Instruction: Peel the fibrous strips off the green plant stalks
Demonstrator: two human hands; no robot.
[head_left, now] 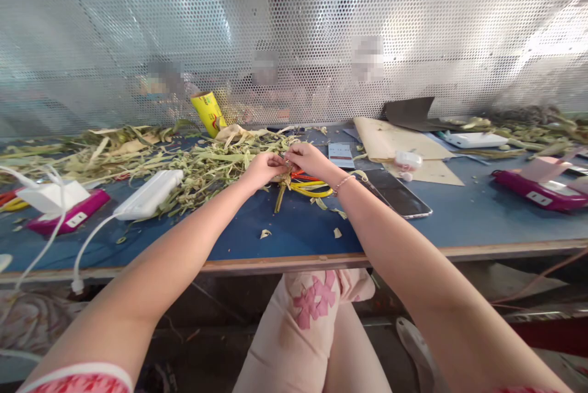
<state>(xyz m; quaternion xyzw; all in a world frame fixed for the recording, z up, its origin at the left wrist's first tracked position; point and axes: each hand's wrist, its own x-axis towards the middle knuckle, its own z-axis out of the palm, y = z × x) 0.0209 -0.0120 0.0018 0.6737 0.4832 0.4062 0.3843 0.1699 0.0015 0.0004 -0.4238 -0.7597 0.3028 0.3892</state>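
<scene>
My left hand [265, 170] and my right hand [304, 160] meet above the blue table, fingertips pinched close together. Between and just under them shows a pale brown dried plant piece [283, 181]; its exact shape is partly hidden by the fingers. Both hands are closed on it. A heap of dried green stalks and leaves [206, 163] spreads left of and behind my left hand. Beneath my right hand lie yellow cables [310, 187] and a red one [298, 174]. A short stalk [279, 198] sticks out below the hands.
A perforated metal screen [294, 26] stands behind the table [248, 240]. Left are a white power bank [150, 195] and a magenta power strip [68, 212]. A yellow tube [209, 112] leans behind. Right are a phone [399, 192], cardboard [404, 139] and another power strip [539, 191].
</scene>
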